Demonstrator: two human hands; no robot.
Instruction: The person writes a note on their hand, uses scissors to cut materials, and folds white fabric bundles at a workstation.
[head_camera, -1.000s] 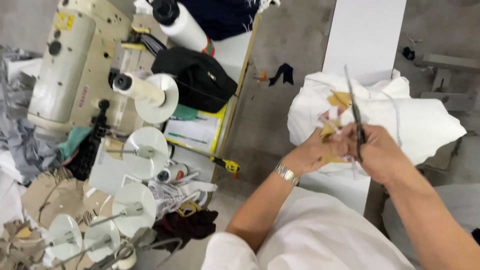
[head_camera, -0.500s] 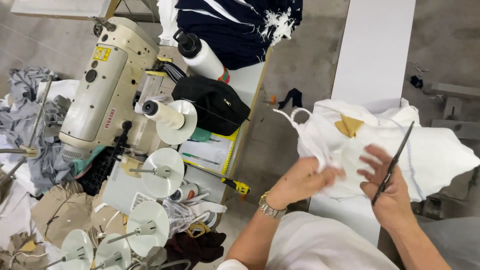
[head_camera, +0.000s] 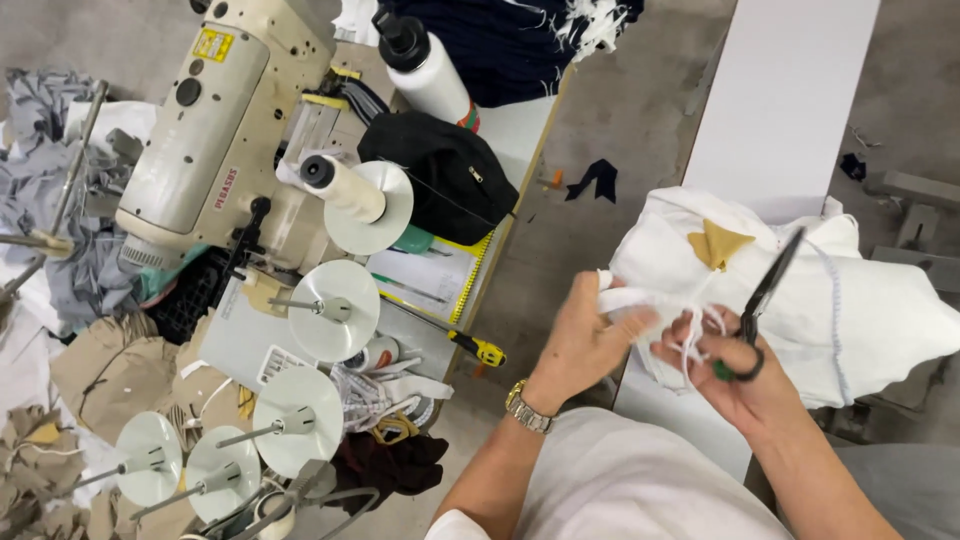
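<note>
My left hand (head_camera: 585, 340), with a metal wristwatch (head_camera: 527, 407) on its wrist, pinches a folded white fabric piece (head_camera: 628, 299) by its near end. My right hand (head_camera: 730, 375) holds black scissors (head_camera: 765, 295), blades pointing up and away, with thin white cords looped over its fingers. Both hands hover at the near edge of a pile of white garments (head_camera: 860, 300). A small tan triangular patch (head_camera: 716, 243) lies on top of that pile.
A cream sewing machine (head_camera: 215, 130) stands at the left with thread cones and white spool discs (head_camera: 330, 310). A black pouch (head_camera: 440, 175), a white bottle (head_camera: 425, 65), a yellow-edged notebook (head_camera: 435, 275) and a yellow-handled tool (head_camera: 470, 345) sit beside it. A white board (head_camera: 780, 90) runs behind the pile.
The view has shifted. My hands dropped from the top of the white pile to its near edge; the left now pinches a white piece, and the scissors tilted rightward.
</note>
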